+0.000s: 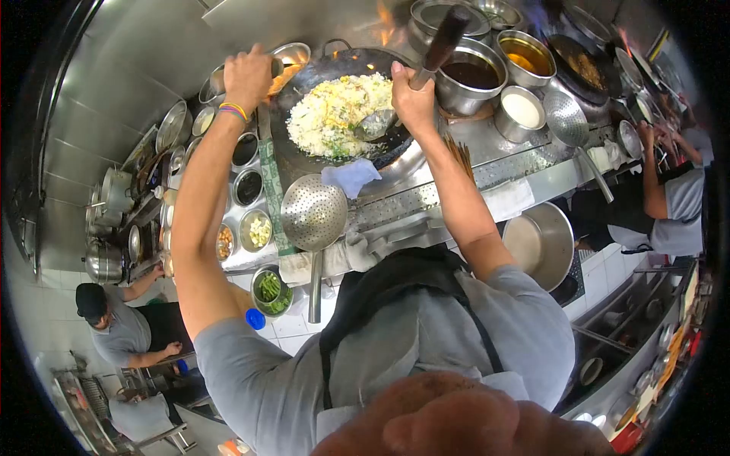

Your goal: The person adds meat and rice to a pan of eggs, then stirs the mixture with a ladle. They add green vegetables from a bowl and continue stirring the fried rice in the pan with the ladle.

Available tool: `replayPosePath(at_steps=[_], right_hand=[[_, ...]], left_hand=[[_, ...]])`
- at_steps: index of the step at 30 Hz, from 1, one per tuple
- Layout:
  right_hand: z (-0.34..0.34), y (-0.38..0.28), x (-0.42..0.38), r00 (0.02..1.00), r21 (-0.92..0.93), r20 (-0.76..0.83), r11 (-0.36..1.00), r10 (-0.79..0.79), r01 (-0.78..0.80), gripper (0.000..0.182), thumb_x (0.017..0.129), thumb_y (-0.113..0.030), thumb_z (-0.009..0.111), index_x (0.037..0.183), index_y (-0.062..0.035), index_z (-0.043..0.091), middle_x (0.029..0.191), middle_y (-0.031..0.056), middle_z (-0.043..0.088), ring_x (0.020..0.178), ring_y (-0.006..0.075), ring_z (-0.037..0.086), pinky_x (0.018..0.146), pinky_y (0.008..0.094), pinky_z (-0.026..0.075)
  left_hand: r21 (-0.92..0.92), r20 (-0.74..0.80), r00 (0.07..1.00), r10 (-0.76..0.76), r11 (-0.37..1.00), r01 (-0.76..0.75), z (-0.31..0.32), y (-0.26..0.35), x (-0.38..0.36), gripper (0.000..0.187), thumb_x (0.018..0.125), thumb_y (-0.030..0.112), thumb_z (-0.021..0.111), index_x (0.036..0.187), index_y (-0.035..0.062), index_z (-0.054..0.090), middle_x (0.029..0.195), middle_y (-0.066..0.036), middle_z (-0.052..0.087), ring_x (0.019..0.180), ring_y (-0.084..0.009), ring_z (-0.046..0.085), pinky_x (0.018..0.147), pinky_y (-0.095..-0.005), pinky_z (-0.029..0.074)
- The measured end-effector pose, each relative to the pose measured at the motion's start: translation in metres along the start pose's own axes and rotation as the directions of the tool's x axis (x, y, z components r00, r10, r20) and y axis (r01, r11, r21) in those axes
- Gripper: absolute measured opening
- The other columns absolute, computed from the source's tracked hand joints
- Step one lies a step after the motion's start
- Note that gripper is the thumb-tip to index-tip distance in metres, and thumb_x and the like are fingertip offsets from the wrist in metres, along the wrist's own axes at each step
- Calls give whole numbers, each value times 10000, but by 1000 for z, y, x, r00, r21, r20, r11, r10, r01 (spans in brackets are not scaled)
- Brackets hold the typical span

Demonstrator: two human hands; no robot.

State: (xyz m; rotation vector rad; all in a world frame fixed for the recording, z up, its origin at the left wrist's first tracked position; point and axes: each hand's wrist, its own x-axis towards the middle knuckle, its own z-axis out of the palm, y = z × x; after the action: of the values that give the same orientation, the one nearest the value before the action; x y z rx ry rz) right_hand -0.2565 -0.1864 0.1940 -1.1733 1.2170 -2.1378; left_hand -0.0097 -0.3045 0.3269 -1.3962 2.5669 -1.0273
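Fried rice with egg and bits of green [334, 114] lies heaped in a large dark wok [304, 161]. My right hand [414, 99] is wrapped around the shaft of a wok ladle [376, 124], its wooden grip rising above the fist and its bowl in the rice. Beyond the wok's left side, my left hand [247, 80] is closed, and what it grips is mostly hidden; a short dark piece shows beside the fingers. Close to it is a metal bowl [293, 52] with orange contents. A blue cloth [351, 176] rests on the wok's near rim.
A perforated strainer [313, 213] lies in front of the wok. Pots of dark sauce [471, 74], oil [526, 61] and white liquid [522, 109] stand at right. Ingredient tins [255, 230] line the left. Flames [386, 23] rise behind. Other people [125, 327] work left and right [669, 197].
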Motion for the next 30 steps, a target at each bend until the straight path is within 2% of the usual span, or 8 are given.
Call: replayPosePath(at_steps=[6,14,16,18,23,24,27,30], right_hand=[[-18,23,3,1000,50,-2,999,-4,4,502,1038,-270,582,591,-102,427,548,-54,413,453,66,359,429,287,273],[-19,24,1,999,111,0,992,52,-52,489,1038,-267,583,601,-126,414,523,-40,388,396,78,351,375,273,281],[-11,23,-1,999,91,23,995,32,-34,485,1034,-278,592,610,-123,417,527,-45,383,402,75,355,377,267,280],[1,17,1,998,81,58,996,37,-41,481,1033,-282,595,614,-122,420,529,-50,381,405,73,357,379,265,280],[4,31,5,997,-4,63,999,-34,34,477,1039,-254,590,615,-138,405,525,-60,373,395,65,332,371,268,258],[2,33,4,997,-10,47,998,-59,59,478,1040,-246,587,613,-143,398,521,-58,370,387,66,321,364,271,251],[1,30,3,999,69,49,998,5,-8,469,1040,-243,587,621,-144,401,518,-59,367,378,67,313,359,274,241],[15,11,11,994,83,108,996,22,-31,463,1032,-251,605,628,-144,406,518,-57,379,378,65,327,362,272,237]], left_hand=[[79,-86,996,-24,996,31,26,-4,21,147,875,177,645,951,118,755,1063,-49,703,959,-267,720,813,-448,525],[85,227,971,75,992,-97,31,4,-37,207,902,178,608,1014,108,767,1145,-103,709,1021,-276,718,819,-458,519],[-26,151,972,182,983,-180,41,25,-35,194,891,190,609,979,111,763,1068,-86,723,944,-267,734,771,-460,515],[-30,-149,953,264,962,-271,55,39,-24,184,894,205,616,975,128,762,1015,-70,710,885,-272,730,764,-444,512],[207,-83,997,-2,978,20,51,-12,2,199,902,256,627,1003,148,760,1026,-73,684,949,-271,709,787,-481,500],[175,35,999,-26,984,19,51,-22,-5,202,906,257,622,1010,154,761,1035,-73,692,965,-259,705,783,-497,499],[139,-8,991,131,982,-129,35,-14,-45,201,899,244,629,1030,167,760,1055,-73,699,955,-258,708,782,-480,500],[60,-1,999,32,998,-32,48,-20,-57,198,892,215,620,1015,150,762,1047,-82,709,936,-260,712,781,-455,501]])
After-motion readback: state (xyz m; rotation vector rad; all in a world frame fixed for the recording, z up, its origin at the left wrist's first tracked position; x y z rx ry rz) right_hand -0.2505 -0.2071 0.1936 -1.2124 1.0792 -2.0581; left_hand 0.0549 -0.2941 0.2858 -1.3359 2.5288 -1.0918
